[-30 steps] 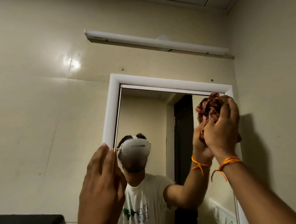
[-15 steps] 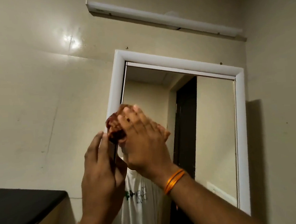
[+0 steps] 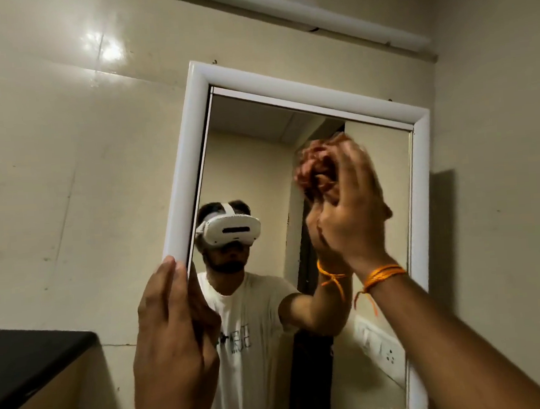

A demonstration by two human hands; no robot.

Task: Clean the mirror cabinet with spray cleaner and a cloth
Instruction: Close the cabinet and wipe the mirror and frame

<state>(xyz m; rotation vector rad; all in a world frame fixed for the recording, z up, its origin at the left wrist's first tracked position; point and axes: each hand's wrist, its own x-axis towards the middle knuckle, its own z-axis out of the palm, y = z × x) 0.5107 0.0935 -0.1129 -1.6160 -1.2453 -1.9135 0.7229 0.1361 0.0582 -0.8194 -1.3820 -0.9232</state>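
The mirror cabinet point(image 3: 194, 152) hangs on the beige tiled wall, with a white frame around its glass. My left hand point(image 3: 172, 332) grips the left edge of the frame low down, thumb on the glass side. My right hand point(image 3: 352, 217), with an orange thread at the wrist, presses a bunched reddish-brown cloth point(image 3: 315, 169) against the glass in the upper right part of the mirror. The cloth and hand are blurred. No spray bottle is in view.
A white tube light point(image 3: 297, 14) runs along the wall above the cabinet. A black-topped surface point(image 3: 27, 358) juts out at the lower left. The side wall point(image 3: 501, 188) stands close on the right. The mirror reflects a person, a dark doorway and a switch panel.
My right hand swept the cloth from the mirror's upper right to its left edge and back toward the right. My left hand stayed at the left frame edge.
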